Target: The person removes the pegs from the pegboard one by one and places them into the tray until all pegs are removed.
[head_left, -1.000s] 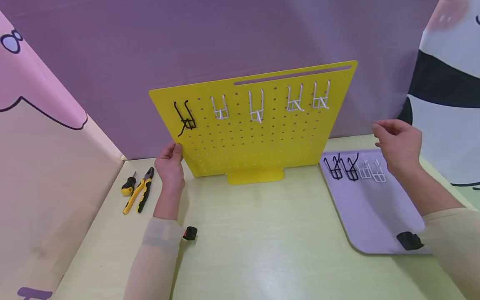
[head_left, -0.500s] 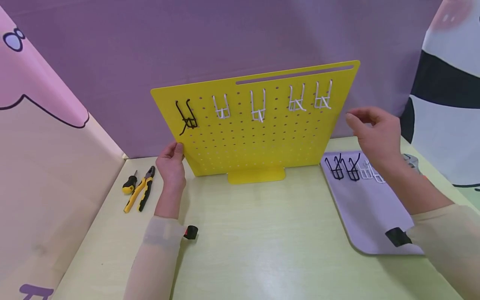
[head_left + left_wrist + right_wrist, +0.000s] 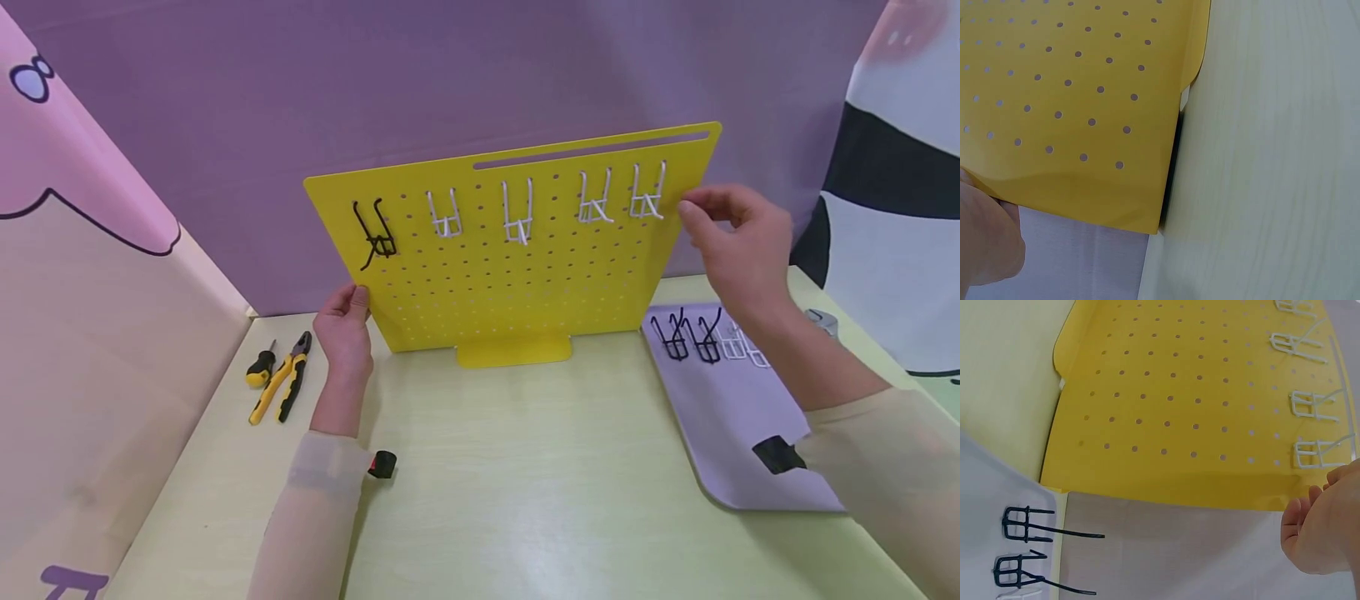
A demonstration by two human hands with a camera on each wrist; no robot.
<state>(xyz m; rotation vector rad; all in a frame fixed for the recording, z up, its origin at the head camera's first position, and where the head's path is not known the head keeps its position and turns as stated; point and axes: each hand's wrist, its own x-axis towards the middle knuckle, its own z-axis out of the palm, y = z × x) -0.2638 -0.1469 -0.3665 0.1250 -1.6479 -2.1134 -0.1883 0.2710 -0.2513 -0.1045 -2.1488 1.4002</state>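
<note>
A yellow pegboard [image 3: 517, 275] stands on its foot on the table, leaning back. One black wire hook [image 3: 378, 237] hangs at its upper left, and several white wire hooks [image 3: 517, 217] run along its top rows. My left hand [image 3: 345, 333] grips the board's left edge, thumb in front; in the left wrist view its thumb [image 3: 991, 234] is at that edge. My right hand [image 3: 746, 246] is at the upper part of the right edge, thumb and forefinger pinching there beside the outermost white hook. The right wrist view shows its curled fingers [image 3: 1297, 519] at the edge.
A light purple tray [image 3: 720, 450] on the right holds black wire hooks [image 3: 701, 340] and white ones [image 3: 731, 342], partly behind my right forearm. A grey metal object [image 3: 822, 321] shows past that forearm. Pliers [image 3: 283, 379] and a stubby screwdriver [image 3: 261, 367] lie at left.
My right hand has moved left and up from above the tray to the pegboard's right edge. My left hand has kept its grip, and the board stands as before.
</note>
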